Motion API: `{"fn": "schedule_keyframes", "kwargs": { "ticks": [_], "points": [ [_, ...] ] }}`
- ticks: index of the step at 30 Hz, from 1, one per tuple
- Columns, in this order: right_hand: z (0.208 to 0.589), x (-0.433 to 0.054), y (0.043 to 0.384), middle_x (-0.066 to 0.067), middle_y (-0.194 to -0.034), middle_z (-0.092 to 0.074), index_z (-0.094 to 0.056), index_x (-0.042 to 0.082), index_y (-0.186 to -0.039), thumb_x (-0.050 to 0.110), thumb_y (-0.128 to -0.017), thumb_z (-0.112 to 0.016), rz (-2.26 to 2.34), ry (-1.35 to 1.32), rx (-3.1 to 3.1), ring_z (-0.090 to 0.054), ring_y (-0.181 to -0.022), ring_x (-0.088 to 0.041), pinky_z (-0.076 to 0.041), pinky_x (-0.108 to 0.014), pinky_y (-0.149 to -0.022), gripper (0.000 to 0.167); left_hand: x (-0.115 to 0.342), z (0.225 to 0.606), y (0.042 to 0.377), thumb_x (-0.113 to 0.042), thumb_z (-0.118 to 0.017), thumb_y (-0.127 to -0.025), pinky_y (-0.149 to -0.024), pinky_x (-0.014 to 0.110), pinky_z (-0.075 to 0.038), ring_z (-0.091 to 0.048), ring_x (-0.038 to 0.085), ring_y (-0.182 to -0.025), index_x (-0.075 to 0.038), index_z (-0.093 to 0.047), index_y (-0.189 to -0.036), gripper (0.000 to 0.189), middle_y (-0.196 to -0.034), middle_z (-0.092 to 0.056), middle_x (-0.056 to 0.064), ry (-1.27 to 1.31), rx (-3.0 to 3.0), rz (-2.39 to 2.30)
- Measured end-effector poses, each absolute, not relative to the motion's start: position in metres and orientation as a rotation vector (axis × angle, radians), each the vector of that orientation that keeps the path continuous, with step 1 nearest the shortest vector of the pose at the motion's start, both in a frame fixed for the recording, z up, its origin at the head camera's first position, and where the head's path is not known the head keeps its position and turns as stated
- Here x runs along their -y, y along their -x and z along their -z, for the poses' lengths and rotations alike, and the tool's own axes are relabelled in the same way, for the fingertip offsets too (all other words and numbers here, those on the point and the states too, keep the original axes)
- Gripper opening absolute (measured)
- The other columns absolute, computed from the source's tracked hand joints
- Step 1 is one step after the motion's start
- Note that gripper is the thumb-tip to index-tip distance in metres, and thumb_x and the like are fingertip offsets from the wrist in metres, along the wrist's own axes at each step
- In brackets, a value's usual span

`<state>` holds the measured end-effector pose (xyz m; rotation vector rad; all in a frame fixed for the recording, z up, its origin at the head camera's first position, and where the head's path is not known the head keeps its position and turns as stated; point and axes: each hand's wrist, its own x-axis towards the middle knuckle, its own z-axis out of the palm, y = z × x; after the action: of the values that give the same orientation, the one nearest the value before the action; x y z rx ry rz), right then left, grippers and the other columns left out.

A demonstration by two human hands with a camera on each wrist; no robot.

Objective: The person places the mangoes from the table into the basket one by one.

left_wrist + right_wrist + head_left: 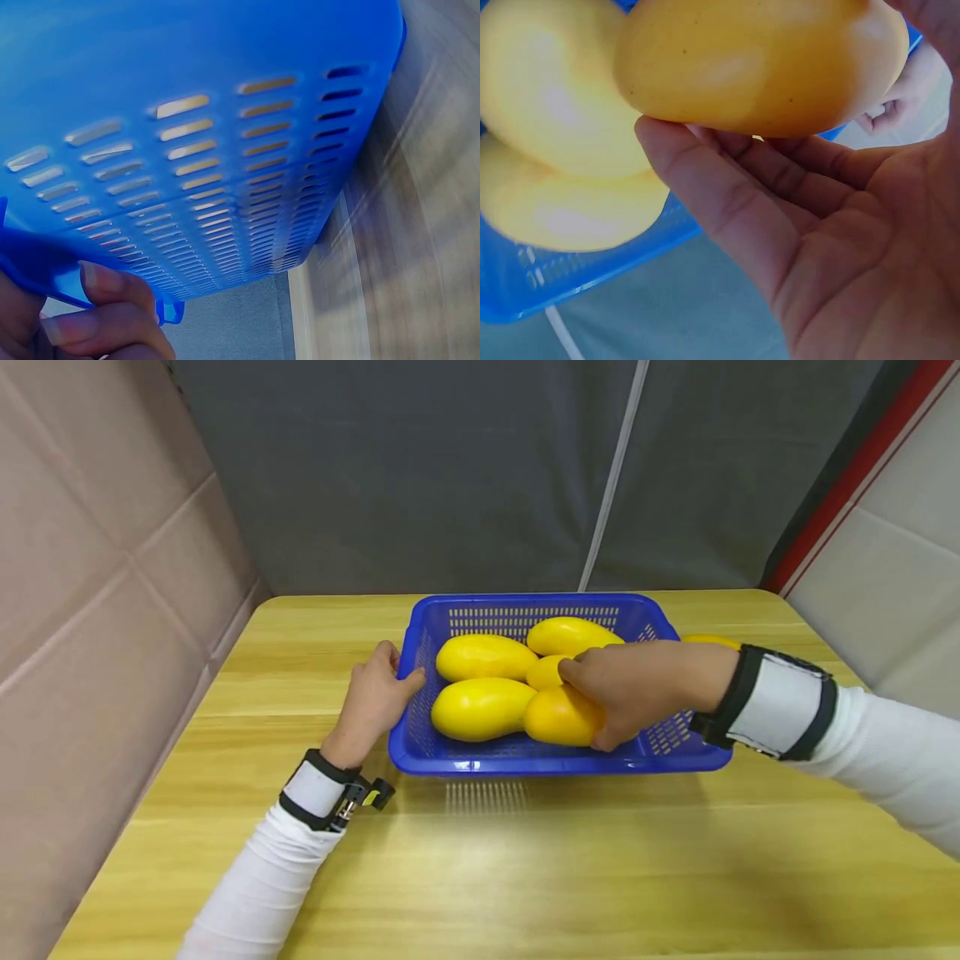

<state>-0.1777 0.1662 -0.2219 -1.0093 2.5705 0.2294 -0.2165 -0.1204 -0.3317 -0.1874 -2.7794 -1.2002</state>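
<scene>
A blue plastic basket [558, 767] with slotted walls stands on the table, holding several yellow mangoes [480, 710]. At its left end my left hand [375, 693] grips the rim, thumb over the edge and fingers outside; the left wrist view shows those fingertips [105, 281] below the rim beside the slotted wall [202, 150]. Inside the basket, toward the front, my right hand [637, 685] holds a deeper orange-yellow mango [562, 716]. The right wrist view shows fingers curled along one side of this mango [757, 67]. My right hand and wrist hide part of the basket's right side.
Another yellow fruit [711, 640] lies outside the basket at the right, partly behind my right wrist. The wooden table [525, 860] reaches back to a grey curtain-like sheet [420, 477]. Padded panels rise on the left [112, 610] and right [900, 568].
</scene>
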Motion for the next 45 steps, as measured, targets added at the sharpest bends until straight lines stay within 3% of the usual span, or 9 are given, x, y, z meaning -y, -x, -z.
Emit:
{"fn": "schedule_keyframes", "kwargs": {
  "ticks": [11,25,31,39,45],
  "points": [
    [0.239,-0.140,0.184,-0.004,-0.087,-0.052,-0.049,0.002,-0.115,0.032,-0.073,-0.075,-0.255,1.098,-2.535,-0.050,-0.075,-0.020,-0.045,-0.032,-0.071,0.058,0.118,0.331,0.218,-0.027,-0.058,-0.091,-0.045,0.026,-0.045,-0.055,0.022,-0.056,-0.003,-0.045,-0.094,0.028,-0.070,-0.051,0.011,0.190,2.785,1.173],
    [0.258,-0.113,0.202,-0.001,-0.078,-0.051,-0.051,0.009,-0.103,0.030,-0.076,-0.073,-0.104,1.182,-2.452,-0.050,-0.071,-0.017,-0.042,-0.029,-0.065,0.041,0.116,0.334,0.217,-0.026,-0.058,-0.090,-0.045,0.027,-0.048,-0.058,0.023,-0.057,-0.003,-0.045,-0.094,0.027,-0.073,-0.054,0.013,0.188,2.788,1.199],
    [0.264,-0.108,0.204,0.000,-0.082,-0.054,-0.054,0.008,-0.110,0.033,-0.078,-0.074,-0.060,1.178,-2.442,-0.052,-0.074,-0.015,-0.043,-0.028,-0.068,0.045,0.115,0.334,0.217,-0.028,-0.058,-0.090,-0.045,0.027,-0.048,-0.058,0.024,-0.059,-0.004,-0.045,-0.095,0.027,-0.074,-0.054,0.012,0.181,2.798,1.175],
    [0.262,-0.111,0.204,0.002,-0.097,-0.057,-0.047,0.004,-0.138,0.034,-0.087,-0.067,0.084,1.258,-2.363,-0.052,-0.088,-0.015,-0.044,-0.028,-0.084,0.062,0.115,0.334,0.217,-0.027,-0.058,-0.090,-0.044,0.027,-0.051,-0.060,0.023,-0.057,-0.003,-0.045,-0.097,0.028,-0.075,-0.055,0.014,0.180,2.792,1.218],
    [0.259,-0.110,0.204,0.000,-0.101,-0.057,-0.045,0.003,-0.140,0.036,-0.092,-0.061,0.126,1.276,-2.348,-0.053,-0.091,-0.015,-0.045,-0.029,-0.088,0.060,0.118,0.333,0.218,-0.027,-0.058,-0.090,-0.043,0.028,-0.050,-0.060,0.024,-0.055,-0.003,-0.044,-0.097,0.028,-0.073,-0.055,0.014,0.170,2.788,1.215]
  ]
}}
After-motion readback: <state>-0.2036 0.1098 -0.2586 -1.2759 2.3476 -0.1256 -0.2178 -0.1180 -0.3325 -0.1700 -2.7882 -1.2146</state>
